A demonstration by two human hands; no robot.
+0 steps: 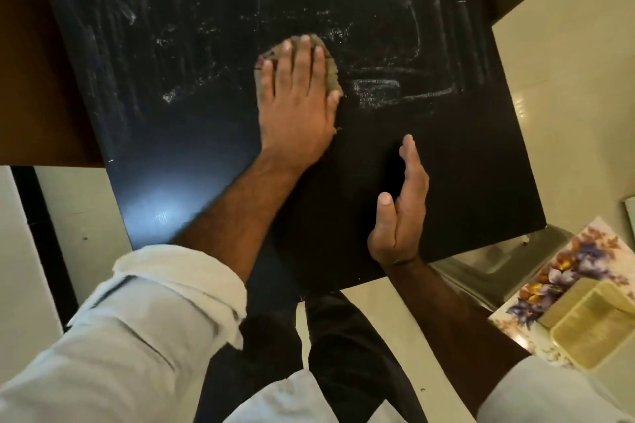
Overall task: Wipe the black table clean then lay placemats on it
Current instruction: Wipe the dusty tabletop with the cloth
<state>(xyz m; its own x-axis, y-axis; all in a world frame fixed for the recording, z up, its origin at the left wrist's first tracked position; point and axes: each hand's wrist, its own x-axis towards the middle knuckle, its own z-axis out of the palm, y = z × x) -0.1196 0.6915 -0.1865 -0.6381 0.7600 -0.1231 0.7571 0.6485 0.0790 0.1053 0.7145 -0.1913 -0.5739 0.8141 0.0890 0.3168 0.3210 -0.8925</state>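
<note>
Hands: left hand (295, 106) flat on 1 cloth (332, 76) | right hand (400, 213) straight-fingered, empty | 1 black table (453, 165)

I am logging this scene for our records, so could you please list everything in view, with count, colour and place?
black table: one, black, fills the centre.
white smears: many, whitish, across the table's far half.
cloth: one, grey-brown, mid-table, under the left hand.
floral placemat: one, white with purple and orange flowers, lower right, off the table.
yellowish mats: count unclear, translucent yellow, lying on the floral placemat.
grey metal object: one, grey, below the table's near right corner.
brown furniture: one, brown, left of the table.
floor: cream tiles, around the table.
left hand: one, pressed flat on the cloth.
right hand: one, fingers straight, above the table's near part.
sleeves: two, white, bottom of view.
</note>
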